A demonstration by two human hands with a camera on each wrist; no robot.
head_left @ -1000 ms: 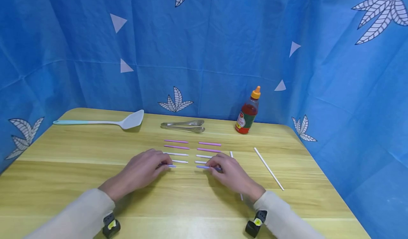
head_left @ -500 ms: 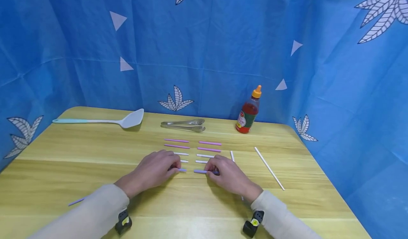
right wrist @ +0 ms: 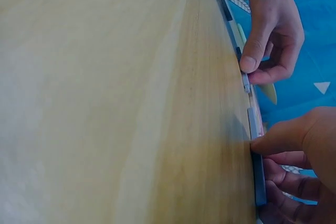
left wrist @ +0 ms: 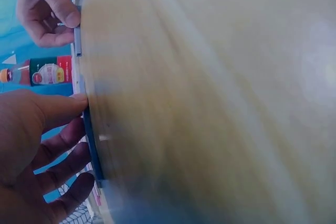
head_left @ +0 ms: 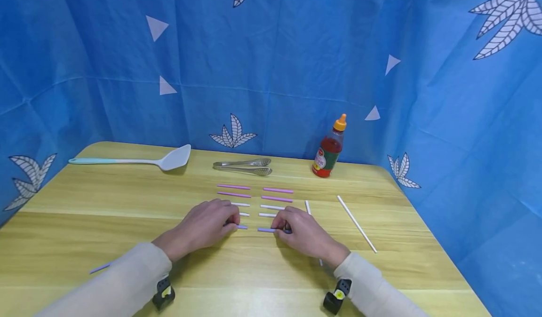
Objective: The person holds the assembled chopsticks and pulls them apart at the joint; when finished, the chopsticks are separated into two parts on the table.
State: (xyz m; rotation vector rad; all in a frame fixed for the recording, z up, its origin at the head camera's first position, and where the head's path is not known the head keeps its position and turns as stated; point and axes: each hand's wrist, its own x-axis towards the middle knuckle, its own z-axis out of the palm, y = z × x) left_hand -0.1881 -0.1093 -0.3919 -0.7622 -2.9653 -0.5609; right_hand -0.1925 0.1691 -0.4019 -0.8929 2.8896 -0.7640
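Note:
My left hand (head_left: 205, 225) pinches a thin purple stick (head_left: 243, 227) between thumb and fingers, low over the wooden table. The left wrist view shows this stick (left wrist: 92, 142) running along under the fingers. Opposite it, my right hand (head_left: 306, 232) pinches another purple stick (head_left: 265, 230), whose far part the fingers cover. In the right wrist view that stick (right wrist: 258, 169) lies along the tabletop under the thumb. A small gap separates the two sticks' facing ends. Just beyond the hands lie white sticks (head_left: 271, 207), partly hidden by the fingers, then pink sticks (head_left: 277, 198), in two columns.
Two longer white sticks, one of them (head_left: 357, 224) farther right, lie slanted beside the right arm. A purple stick (head_left: 100, 268) pokes out by the left sleeve. Along the back are a spatula (head_left: 175, 158), metal tongs (head_left: 243, 166) and a sauce bottle (head_left: 328, 152).
My left hand has shifted right with its purple stick, closer to the other stick. My right hand's stick has come slightly nearer me. A purple stick by the left sleeve has come into view.

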